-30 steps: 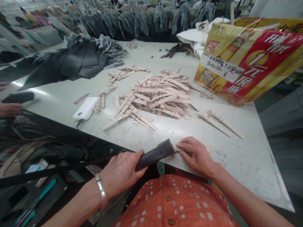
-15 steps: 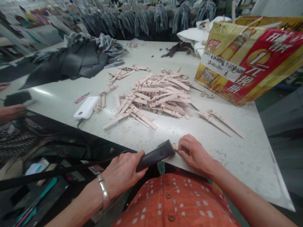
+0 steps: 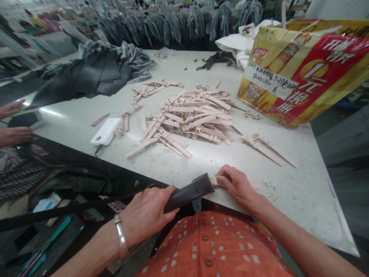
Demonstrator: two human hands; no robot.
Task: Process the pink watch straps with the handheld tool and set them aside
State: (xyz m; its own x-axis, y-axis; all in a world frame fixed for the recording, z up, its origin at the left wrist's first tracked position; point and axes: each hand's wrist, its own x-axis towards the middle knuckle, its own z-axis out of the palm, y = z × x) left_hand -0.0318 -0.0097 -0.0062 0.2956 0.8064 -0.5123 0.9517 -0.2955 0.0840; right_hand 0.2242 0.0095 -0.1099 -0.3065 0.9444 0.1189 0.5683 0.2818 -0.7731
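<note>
My left hand [image 3: 151, 206] is closed round a black handheld tool [image 3: 190, 192] with a button on its side. The tool's wide head points right and meets the buckle end of a pale pink strap [image 3: 213, 181] at the table's front edge. On that strap, my right hand [image 3: 235, 184] has its fingers pinched, covering part of it; the strap's tail shows faintly beyond the hand. A heap of similar pink buckle straps [image 3: 198, 115] lies further back on the table. Two more straps [image 3: 266, 150] rest to the right of the heap.
A white power bank [image 3: 106, 131] with a cable lies left of the heap, near a pink-handled tool [image 3: 100, 119]. Black leather pieces [image 3: 100, 73] are piled back left. A yellow and red carton [image 3: 288, 77] stands right. Another person's hands [image 3: 15, 136] work at the left edge.
The tool's head has shifted slightly right and down along with my left hand. My right hand stays almost in place on the strap. The other person's far hand has moved further into view.
</note>
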